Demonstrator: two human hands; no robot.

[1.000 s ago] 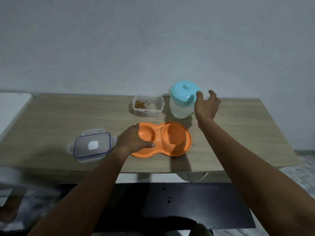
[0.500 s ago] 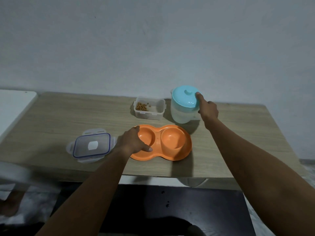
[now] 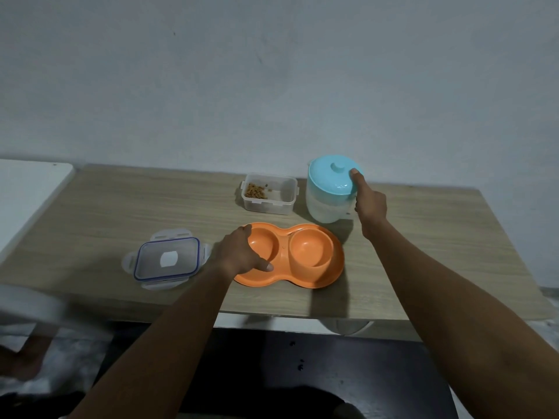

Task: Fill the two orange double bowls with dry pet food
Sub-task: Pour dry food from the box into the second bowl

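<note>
Gripping the near-left rim of the orange double bowl (image 3: 305,258), the left hand (image 3: 242,257) has its fingers curled over the edge and its thumb lying along the front lip, so the bowl is pinned to the wooden table (image 3: 115,213). Only 1 orange double bowl can be made out, though it may be 2 nested together; both wells look empty. The right hand (image 3: 370,204) is closed around the far-right side of the white jug (image 3: 325,204), its thumb pressed on the rim of the teal lid (image 3: 332,176). Just left of the jug sits a clear container (image 3: 269,193), open, with a small heap of dry pet food (image 3: 255,191) in its left end. Its clear lid (image 3: 167,263) lies apart, left of the bowl.

The main risk is judged to be the jug: whether it holds kibble cannot be told, and if it is tipped with the lid loose, the lid could drop into a well or the contents could rush out and scatter over the table. Lifting it from one side with a thumb on top may let it swing and knock the clear container beside it. The visible food looks too little for every well, so a shortfall is likely. Should the left hand let go, the light bowl may slide under a pour.
</note>
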